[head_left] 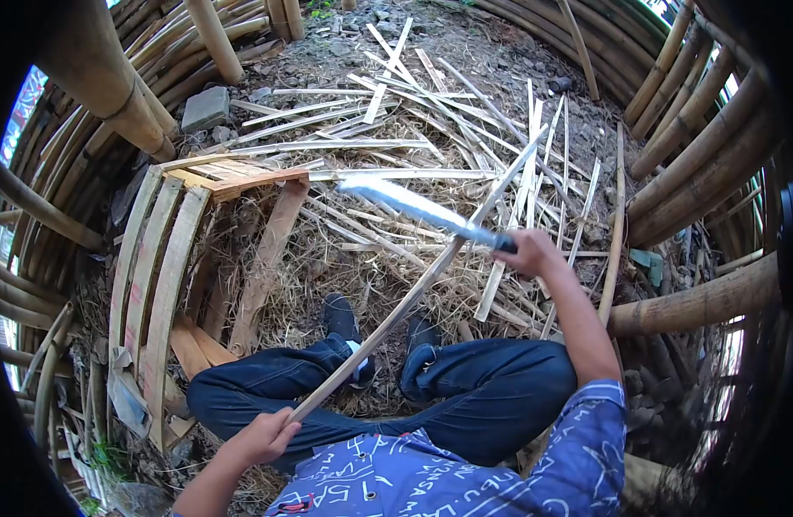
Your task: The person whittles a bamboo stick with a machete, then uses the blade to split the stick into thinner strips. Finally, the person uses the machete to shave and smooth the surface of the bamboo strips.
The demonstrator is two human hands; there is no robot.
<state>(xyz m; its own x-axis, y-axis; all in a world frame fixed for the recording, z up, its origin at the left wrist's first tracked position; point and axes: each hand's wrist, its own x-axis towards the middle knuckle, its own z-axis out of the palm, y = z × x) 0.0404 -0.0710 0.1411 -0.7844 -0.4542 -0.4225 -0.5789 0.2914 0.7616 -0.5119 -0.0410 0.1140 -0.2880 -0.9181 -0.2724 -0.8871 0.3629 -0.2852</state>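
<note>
My left hand [265, 438] is closed round the near end of a long bamboo strip [371, 338], low by my left thigh. The strip slants up and away to the right, across the gap between my knees. In my right hand [533, 256] is the dark handle of a machete [405, 202]. Its bright blade points left and crosses the strip in this view, just ahead of the hand. My bent legs [491, 370] in jeans frame the lower part of the strip.
Cut strips [371, 145] lie scattered over straw-covered ground ahead. A slatted wooden crate [179, 228] stands close on my left. Thick bamboo poles [698, 302] rise on both sides, one jutting in near my right elbow. A grey block [206, 109] rests beyond the crate.
</note>
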